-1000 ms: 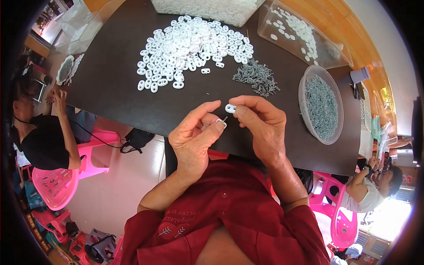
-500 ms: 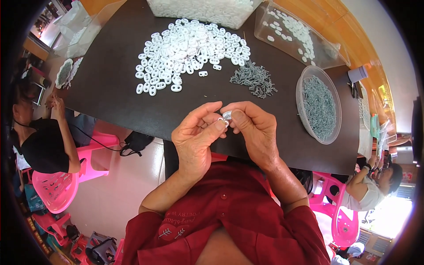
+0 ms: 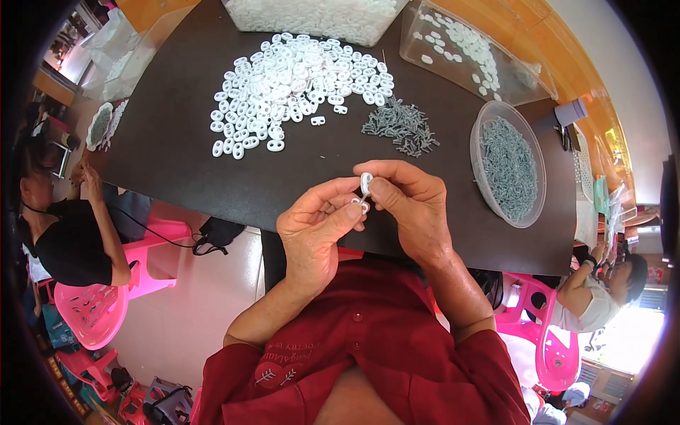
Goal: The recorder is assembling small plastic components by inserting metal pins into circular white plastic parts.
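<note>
Close together over the table's near edge, my two hands pinch small white plastic parts. My left hand (image 3: 315, 230) grips a white two-holed oval piece (image 3: 364, 207) between thumb and fingers. Just above it, my right hand (image 3: 418, 212) holds a second white oval piece (image 3: 366, 183) upright between thumb and forefinger. The two pieces nearly meet; a thin grey bit shows between them, too small to make out. Beyond my hands spreads a pile of similar white two-holed pieces (image 3: 283, 81). Right of it is a heap of short grey screws (image 3: 401, 129).
A round clear tub (image 3: 543, 166) full of grey screws stands at the right. Clear bins with white pieces sit at the back, one tilted bin (image 3: 411, 53) at far right. A purple cup (image 3: 570, 112) is beyond the tub. People sit by pink chairs (image 3: 91, 312) on both sides.
The white piece in my right hand has turned from lying tilted to standing upright. My left hand still pinches its piece. The whole scene has shifted slightly left.
</note>
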The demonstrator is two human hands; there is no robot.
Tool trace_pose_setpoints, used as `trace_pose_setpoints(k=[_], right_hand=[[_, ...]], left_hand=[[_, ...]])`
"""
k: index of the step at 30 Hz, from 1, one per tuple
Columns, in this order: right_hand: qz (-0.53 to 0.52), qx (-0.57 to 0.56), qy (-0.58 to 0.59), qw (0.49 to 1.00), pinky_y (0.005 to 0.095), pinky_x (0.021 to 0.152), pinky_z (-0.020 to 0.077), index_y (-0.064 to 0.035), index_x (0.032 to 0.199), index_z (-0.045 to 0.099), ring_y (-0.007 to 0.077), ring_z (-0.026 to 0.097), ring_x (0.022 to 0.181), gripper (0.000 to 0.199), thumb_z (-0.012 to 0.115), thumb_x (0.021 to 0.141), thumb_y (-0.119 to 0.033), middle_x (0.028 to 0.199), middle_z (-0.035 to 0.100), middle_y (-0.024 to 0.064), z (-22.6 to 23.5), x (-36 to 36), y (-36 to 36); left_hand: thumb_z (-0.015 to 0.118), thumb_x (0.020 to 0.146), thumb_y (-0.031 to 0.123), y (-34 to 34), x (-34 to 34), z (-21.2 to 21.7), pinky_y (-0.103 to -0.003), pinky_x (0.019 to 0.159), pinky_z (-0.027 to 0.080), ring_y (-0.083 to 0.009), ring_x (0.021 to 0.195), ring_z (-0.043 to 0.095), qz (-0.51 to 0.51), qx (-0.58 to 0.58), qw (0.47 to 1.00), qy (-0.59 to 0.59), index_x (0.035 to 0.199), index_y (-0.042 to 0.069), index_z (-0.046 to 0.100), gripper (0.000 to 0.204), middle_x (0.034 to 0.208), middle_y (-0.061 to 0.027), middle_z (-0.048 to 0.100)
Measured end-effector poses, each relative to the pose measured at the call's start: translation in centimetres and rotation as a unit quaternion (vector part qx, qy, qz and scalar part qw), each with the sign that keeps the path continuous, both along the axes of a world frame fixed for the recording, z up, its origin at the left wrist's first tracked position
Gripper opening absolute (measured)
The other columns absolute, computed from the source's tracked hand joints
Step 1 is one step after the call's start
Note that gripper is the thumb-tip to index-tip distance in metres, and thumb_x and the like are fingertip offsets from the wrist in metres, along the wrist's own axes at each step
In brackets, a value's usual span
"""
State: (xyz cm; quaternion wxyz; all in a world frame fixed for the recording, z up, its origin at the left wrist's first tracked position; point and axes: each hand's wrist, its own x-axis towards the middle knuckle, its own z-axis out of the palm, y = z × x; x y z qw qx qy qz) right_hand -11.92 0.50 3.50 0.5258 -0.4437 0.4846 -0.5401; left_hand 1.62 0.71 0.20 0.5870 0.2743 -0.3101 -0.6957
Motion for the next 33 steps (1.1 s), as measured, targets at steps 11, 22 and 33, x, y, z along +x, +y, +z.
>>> trace_pose_setpoints(k=[11,22,33], right_hand=[[0.037,0.006,0.045,0.998,0.0186,0.06,0.0424,-0.0007,0.098,0.066,0.0048,0.056,0.073,0.014,0.063,0.086,-0.008,0.081,0.064,0.0017,0.4,-1.1,-0.3],[0.026,0.015,0.043,0.999,0.018,0.059,0.0415,-0.0016,0.098,0.067,0.0038,0.055,0.071,0.015,0.063,0.086,-0.01,0.078,0.064,-0.0001,-0.2,-0.6,-0.3],[0.022,0.019,0.055,0.998,0.0181,0.059,0.0419,-0.001,0.098,0.068,0.0041,0.055,0.07,0.015,0.062,0.086,-0.009,0.079,0.064,0.0009,-0.6,-0.3,-0.3]], left_hand=[[0.065,0.079,-0.006,0.2,0.3,0.5,-0.021,0.061,0.046,-0.0091,0.068,0.055,0.051,-0.02,0.996,-0.076,0.111,-0.006,0.058,0.032,0.08,-0.0047,0.061],[0.065,0.078,-0.008,0.2,0.5,0.4,-0.02,0.06,0.045,-0.0081,0.067,0.055,0.055,-0.015,0.994,-0.091,0.111,-0.006,0.057,0.034,0.077,-0.0034,0.061],[0.064,0.078,-0.009,0.1,0.8,0.1,-0.02,0.059,0.045,-0.0081,0.066,0.055,0.064,-0.006,0.994,-0.09,0.111,-0.006,0.057,0.034,0.076,-0.0032,0.061]])
